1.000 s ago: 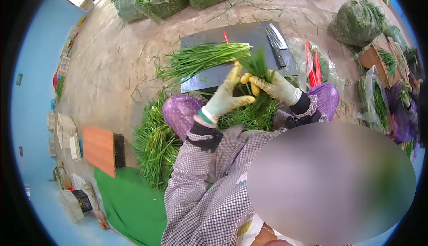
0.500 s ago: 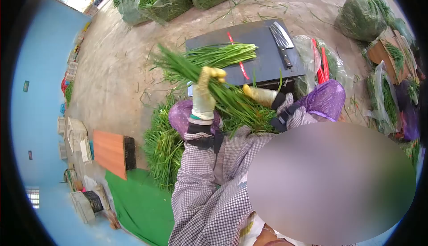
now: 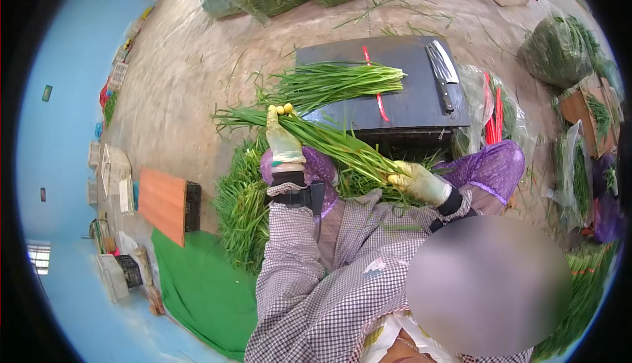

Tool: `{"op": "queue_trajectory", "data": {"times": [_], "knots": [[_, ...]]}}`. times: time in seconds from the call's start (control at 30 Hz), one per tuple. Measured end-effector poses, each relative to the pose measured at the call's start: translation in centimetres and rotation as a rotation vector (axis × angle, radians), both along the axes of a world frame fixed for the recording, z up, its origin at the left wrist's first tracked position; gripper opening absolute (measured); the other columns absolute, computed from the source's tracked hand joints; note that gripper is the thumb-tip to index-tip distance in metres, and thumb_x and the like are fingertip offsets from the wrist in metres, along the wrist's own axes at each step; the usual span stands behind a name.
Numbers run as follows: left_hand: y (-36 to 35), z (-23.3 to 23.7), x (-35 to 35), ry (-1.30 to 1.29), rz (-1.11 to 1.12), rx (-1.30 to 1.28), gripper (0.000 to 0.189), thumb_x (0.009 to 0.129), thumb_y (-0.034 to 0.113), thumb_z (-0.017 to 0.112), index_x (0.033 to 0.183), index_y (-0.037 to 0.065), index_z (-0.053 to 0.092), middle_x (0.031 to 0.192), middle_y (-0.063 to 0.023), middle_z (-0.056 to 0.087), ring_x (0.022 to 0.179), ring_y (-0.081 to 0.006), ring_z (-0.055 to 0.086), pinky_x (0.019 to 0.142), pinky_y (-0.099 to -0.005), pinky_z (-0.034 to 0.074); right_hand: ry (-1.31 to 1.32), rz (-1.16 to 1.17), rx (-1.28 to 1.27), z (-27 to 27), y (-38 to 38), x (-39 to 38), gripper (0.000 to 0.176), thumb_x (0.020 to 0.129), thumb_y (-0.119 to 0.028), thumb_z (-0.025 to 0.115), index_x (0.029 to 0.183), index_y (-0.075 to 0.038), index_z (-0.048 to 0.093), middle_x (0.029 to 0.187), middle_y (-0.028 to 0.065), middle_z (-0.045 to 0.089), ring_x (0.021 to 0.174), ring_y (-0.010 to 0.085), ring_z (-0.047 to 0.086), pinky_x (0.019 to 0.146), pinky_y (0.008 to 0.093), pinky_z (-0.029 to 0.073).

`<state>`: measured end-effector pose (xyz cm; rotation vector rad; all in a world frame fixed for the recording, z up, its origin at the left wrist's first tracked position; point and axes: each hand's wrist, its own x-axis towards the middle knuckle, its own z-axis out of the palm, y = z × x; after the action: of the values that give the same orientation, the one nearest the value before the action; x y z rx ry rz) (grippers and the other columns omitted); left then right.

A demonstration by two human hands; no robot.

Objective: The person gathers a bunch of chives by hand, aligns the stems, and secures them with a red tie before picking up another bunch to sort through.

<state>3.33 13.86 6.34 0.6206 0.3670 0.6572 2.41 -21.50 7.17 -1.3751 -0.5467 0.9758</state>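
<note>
A long bunch of garlic chives point(image 3: 342, 144) stretches across the person's lap, leafy tips to the left and stem ends to the right. My left hand point(image 3: 285, 142), in a pale, yellow-fingered glove, is closed around its leafy part. At the stem end, my right hand point(image 3: 421, 182), gloved alike, has its fingers closed on the stalks. Just beyond, another chive bundle point(image 3: 342, 84) lies on a dark board point(image 3: 415, 109), over a red strip point(image 3: 382, 106). A broad-bladed knife point(image 3: 442, 77) with a black handle rests at the board's right side.
A heap of loose chives point(image 3: 240, 205) lies to the left of the lap. Plastic bags of greens point(image 3: 556, 50) stand at the back and right. Red strips point(image 3: 494, 116) sit beside the board. An orange-topped crate point(image 3: 164, 205) and green cloth point(image 3: 204, 297) are at left.
My right hand has come from open beside the bunch to closed around its stem ends. My left hand still holds the bunch, now lower and flatter. The view has shifted slightly.
</note>
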Motion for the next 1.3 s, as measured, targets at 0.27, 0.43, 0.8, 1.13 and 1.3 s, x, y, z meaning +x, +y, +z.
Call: {"op": "queue_trajectory", "data": {"times": [0.27, 0.43, 0.8, 1.13, 1.3], "knots": [[4.7, 1.3, -2.0, 0.004, 0.168, 0.081, 0.027, 0.100, 0.032, 0.059, 0.086, 0.009, 0.058, 0.085, -0.0049, 0.063, 0.080, -0.0161, 0.060, 0.070, -0.0277, 0.050, -0.262, -0.428, -0.142, 0.4, -7.4, -1.2, 0.028, 0.099, -0.021, 0.060, 0.121, -0.003, 0.061, 0.098, 0.0051, 0.072, 0.081, 0.0155, 0.066, 0.073, 0.0271, 0.053], [1.5, 2.5, 0.3, 0.004, 0.095, 0.053, 0.025, 0.097, 0.034, 0.064, 0.085, 0.012, 0.058, 0.086, -0.0065, 0.065, 0.069, -0.0159, 0.056, 0.063, -0.0291, 0.048, -1.039, -0.498, -0.210, 4.7, 1.1, 0.0, 0.064, 0.078, -0.038, 0.081, 0.131, -0.011, 0.057, 0.115, 0.0108, 0.069, 0.089, 0.0264, 0.072, 0.077, 0.0331, 0.057], [-3.0, 6.7, -1.5, 0.000, 0.043, 0.025, 0.021, 0.097, 0.028, 0.063, 0.087, 0.009, 0.062, 0.089, -0.0060, 0.068, 0.083, -0.0182, 0.062, 0.078, -0.0343, 0.053, -0.506, -0.725, 0.235, 0.2, 9.8, 1.9, 0.031, 0.094, -0.022, 0.068, 0.118, -0.003, 0.059, 0.101, 0.0055, 0.063, 0.089, 0.0180, 0.067, 0.079, 0.0292, 0.055], [4.1, 2.8, -3.0, -0.237, -0.002, -0.001, 0.022, 0.098, 0.030, 0.059, 0.084, 0.013, 0.058, 0.081, -0.0014, 0.060, 0.068, -0.0133, 0.051, 0.065, -0.0277, 0.045, 0.242, -0.445, 0.415, 2.8, 2.1, 1.5, 0.023, 0.107, -0.030, 0.048, 0.107, -0.008, 0.054, 0.080, -0.0026, 0.049, 0.063, 0.0070, 0.044, 0.058, 0.0206, 0.038], [4.3, 6.9, -4.4, -0.220, 0.077, 0.084, 0.028, 0.100, 0.030, 0.052, 0.077, 0.017, 0.041, 0.073, 0.0028, 0.040, 0.065, -0.0101, 0.039, 0.057, -0.0255, 0.033, -0.812, 0.077, -0.358, -5.8, -5.5, 2.3, 0.034, 0.096, -0.033, 0.060, 0.116, -0.006, 0.059, 0.091, 0.0134, 0.066, 0.084, 0.0283, 0.068, 0.074, 0.0368, 0.054]]}}
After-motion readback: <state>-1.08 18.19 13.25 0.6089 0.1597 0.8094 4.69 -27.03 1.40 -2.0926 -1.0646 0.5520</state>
